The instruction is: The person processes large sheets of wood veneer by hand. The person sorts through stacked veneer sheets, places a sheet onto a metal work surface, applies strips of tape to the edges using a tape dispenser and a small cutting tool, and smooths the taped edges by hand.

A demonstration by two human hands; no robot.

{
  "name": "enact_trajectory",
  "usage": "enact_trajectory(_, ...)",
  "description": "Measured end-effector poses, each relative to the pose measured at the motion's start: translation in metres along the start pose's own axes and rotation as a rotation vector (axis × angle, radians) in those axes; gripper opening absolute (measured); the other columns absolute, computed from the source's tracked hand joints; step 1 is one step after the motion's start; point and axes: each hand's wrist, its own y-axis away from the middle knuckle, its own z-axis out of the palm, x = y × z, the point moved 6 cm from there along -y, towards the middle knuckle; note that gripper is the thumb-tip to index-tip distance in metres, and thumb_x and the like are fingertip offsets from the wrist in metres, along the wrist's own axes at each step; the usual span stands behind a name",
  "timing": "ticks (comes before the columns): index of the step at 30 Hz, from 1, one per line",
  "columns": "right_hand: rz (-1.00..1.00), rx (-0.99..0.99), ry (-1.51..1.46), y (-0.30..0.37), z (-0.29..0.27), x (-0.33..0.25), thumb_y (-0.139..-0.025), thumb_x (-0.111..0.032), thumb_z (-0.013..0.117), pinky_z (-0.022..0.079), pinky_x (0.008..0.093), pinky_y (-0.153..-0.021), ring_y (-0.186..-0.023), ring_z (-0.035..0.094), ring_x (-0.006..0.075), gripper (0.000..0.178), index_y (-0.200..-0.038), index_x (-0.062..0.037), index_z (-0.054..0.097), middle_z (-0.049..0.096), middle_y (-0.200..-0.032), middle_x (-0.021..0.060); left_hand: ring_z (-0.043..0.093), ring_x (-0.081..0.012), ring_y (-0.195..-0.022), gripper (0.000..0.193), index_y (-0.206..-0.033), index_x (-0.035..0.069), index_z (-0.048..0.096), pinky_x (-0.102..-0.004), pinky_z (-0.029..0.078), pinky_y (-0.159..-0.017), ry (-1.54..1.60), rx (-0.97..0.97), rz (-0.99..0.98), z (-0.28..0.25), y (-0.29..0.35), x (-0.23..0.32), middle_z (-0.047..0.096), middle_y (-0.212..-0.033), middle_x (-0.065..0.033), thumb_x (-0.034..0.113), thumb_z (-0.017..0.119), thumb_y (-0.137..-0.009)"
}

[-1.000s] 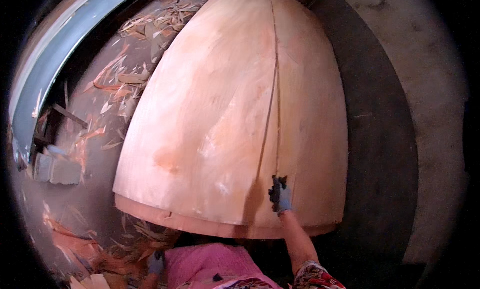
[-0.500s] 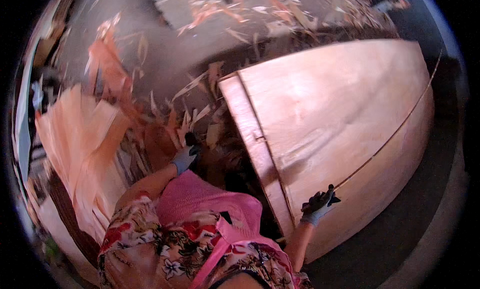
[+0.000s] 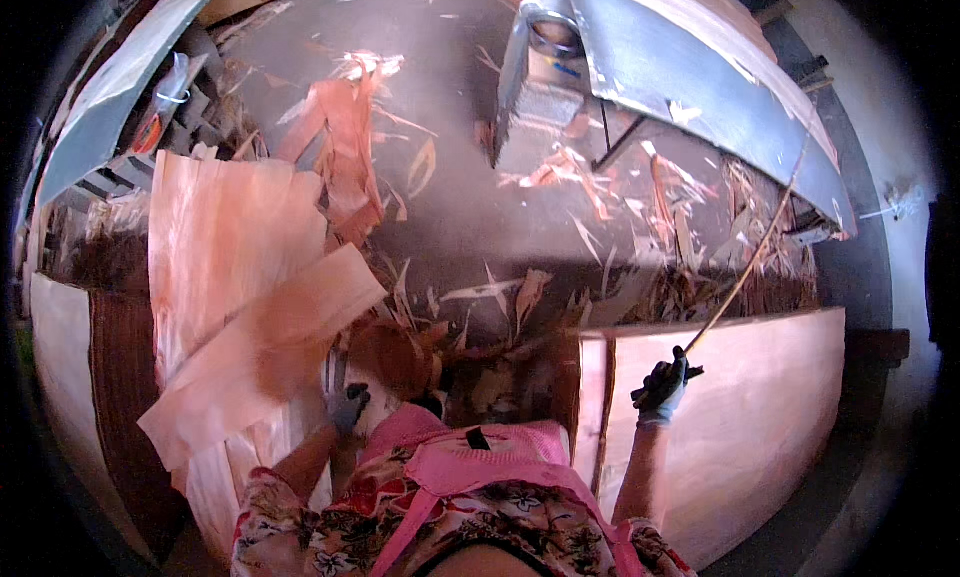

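Step in hand, prob.: handling the thin stick (image 3: 745, 267) w/ R hand (image 3: 662, 389) by the veneer stack (image 3: 765, 407); L side looks to be for the loose sheet. R hand's gloved fingers are curled closed round the stick's near end, over the stack's L end; the stick slants up & away, crossing the stack's far edge in view, its tip in line w/ the grey panel (image 3: 690, 57) at upper R. L hand (image 3: 347, 409), also gloved, is dim & blurred just beside the loose sheet (image 3: 270, 342); can't tell how far open its fingers are or if they've hold of anything. That sheet lies aslant on the broad pale veneer (image 3: 215, 217). Next move, I'd judge, calls for a firm R grip, stick kept clear of the veneer face, & a flat, gentle L hold, as thin sheet prob. splits easily. Count: 2 hands, 1 stick, 1 stack at R, 1 slanting loose sheet, 1 crumpled orange pc (image 3: 345, 157) on the floor (image 3: 450, 97), 2 grey panels (other one upper L), 1 pink apron (image 3: 490, 452); scraps (image 3: 570, 177) too many to count; no. of layers in the broad pale veneer unclear.
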Motion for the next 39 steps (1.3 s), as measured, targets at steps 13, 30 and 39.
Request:
enact_trajectory(13, 0.103, -0.292, -0.026, -0.206, 0.244, -0.069, -0.097, -0.035, 0.058, 0.031, 0.0251, -0.04, -0.044, 0.039, 0.008, 0.026, -0.116, -0.018, 0.063, 0.049, -0.064, -0.0065, 0.061, -0.0318, -0.083, 0.029, -0.109, 0.003, 0.066, -0.0414, 0.049, -0.075, -0.157, -0.025, 0.092, 0.07, -0.116, 0.176, 0.068, -0.094, -0.0148, 0.024, 0.057, -0.093)
enact_trajectory(30, -0.227, -0.627, -0.161, -0.462, 0.536, -0.027, -0.097, -0.012, 0.06, 0.05, 0.0229, -0.065, -0.076, 0.057, 0.01, 0.025, -0.12, -0.0091, 0.052, 0.058, -0.094, -0.0006, 0.058, -0.0158, -0.066, 0.029, -0.117, 0.008, 0.064, -0.0316, 0.046, -0.054, 0.534, 0.243, -0.551, 0.004, -0.316, 0.271, 0.067, -0.094, -0.0047, 0.025, 0.063, -0.094)
enact_trajectory(39, -0.368, -0.057, 0.478, -0.46, 0.515, -0.047, -0.096, -0.01, 0.061, 0.044, 0.0215, -0.063, -0.076, 0.054, 0.008, 0.043, -0.137, -0.0078, 0.048, 0.06, -0.096, -0.0001, 0.057, -0.0164, -0.062, 0.028, -0.123, 0.008, 0.061, -0.0292, 0.045, -0.051, 0.454, 0.317, -0.057, -0.069, -0.57, 0.348, 0.065, -0.089, -0.0048, 0.02, 0.05, -0.1)
